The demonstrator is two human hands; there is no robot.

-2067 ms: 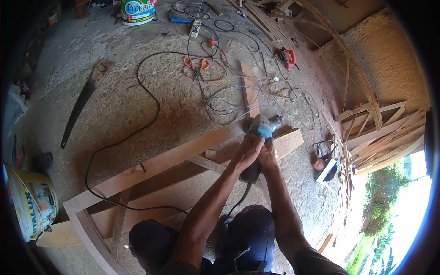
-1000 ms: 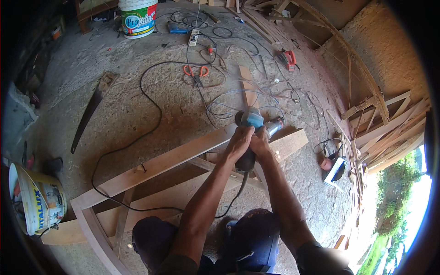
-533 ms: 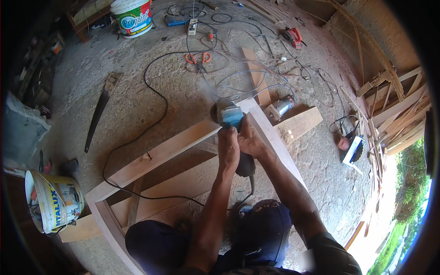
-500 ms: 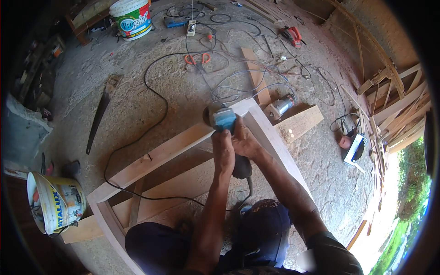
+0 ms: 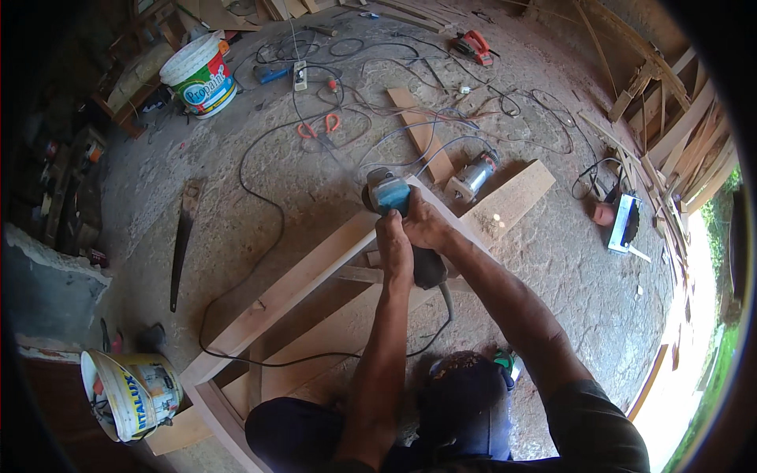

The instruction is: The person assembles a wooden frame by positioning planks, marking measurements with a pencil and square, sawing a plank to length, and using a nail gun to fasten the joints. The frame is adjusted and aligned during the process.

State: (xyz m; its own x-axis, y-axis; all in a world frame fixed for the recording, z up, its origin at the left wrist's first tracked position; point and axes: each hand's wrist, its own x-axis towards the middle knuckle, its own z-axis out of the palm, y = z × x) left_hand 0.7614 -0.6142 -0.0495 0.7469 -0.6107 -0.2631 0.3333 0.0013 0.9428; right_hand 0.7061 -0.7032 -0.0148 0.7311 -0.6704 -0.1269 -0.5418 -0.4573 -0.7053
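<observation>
My left hand (image 5: pixel 396 251) and my right hand (image 5: pixel 428 223) are both wrapped round an angle grinder (image 5: pixel 390 195) with a teal head and dark body. Its disc, partly hidden by the head, sits at the far corner of a pale wooden frame (image 5: pixel 288 285). I cannot tell whether the disc touches the wood. From the grinder's rear end, a dark cord (image 5: pixel 280 364) loops left across the frame. The frame lies in front of my knees, its right bar partly covered by my right forearm.
Past the corner lie a trim router (image 5: pixel 476 175), a wooden block (image 5: pixel 512 203) and a plank (image 5: pixel 419 132). A handsaw (image 5: pixel 184 240) and a paint bucket (image 5: pixel 136 394) are left. Orange-handled pliers (image 5: pixel 322 132) lie among tangled cords. A circular saw (image 5: pixel 624 225) stands right.
The whole view has shifted and turned slightly, so the frame's far bar looks steeper. Both hands still hold the grinder at the same corner.
</observation>
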